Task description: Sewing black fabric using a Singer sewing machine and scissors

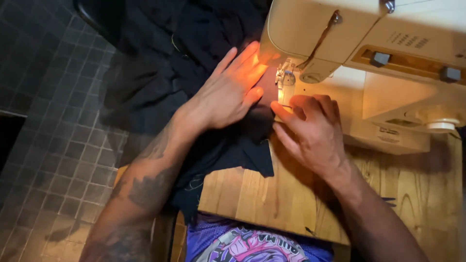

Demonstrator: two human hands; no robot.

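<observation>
Dark navy fabric (228, 140) lies bunched under a cream sewing machine (378, 63); left hand (228, 92) presses flat, fingers released, right hand (310, 126) fingers pinching its edge.

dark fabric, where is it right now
In the head view the dark fabric lies left of the sewing machine, pressed flat under the left hand, hanging off the wooden table.

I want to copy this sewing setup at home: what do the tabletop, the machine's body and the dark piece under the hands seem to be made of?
The tabletop looks like wood with a smooth, slightly glossy finish; grain lines show. The sewing machine body seems cream moulded plastic, possibly painted metal; it looks matte and smooth. The dark fabric looks like soft woven or knit cloth, since it folds and drapes. The left hand lies flat on it; the right hand pinches its edge.
</observation>
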